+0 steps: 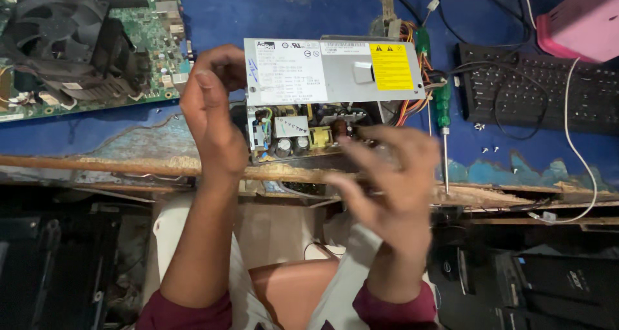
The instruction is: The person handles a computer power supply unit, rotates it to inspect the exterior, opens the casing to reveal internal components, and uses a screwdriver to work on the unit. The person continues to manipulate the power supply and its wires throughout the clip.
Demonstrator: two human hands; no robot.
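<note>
Both hands (387, 188) half-open; left (213, 110) touches power supply (322, 91), right seemingly blurred.

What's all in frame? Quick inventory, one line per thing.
power supply unit: 1, grey metal case with a yellow warning sticker, opened at the near side, centre of bench
circuit board inside it: 1, with capacitors and a yellow part, exposed at the near edge
wire bundle: 1, multicoloured, at the unit's right side
screwdriver: 1, green handle, right of the unit
motherboard with black fan: 1, green, top left
keyboard: 1, black, right
pink box: 1, top right corner
loose screws: a few, near the keyboard
bench: 1, blue top, worn wooden edge
left hand: at the unit's left end
right hand: blurred, at the open near edge
</note>
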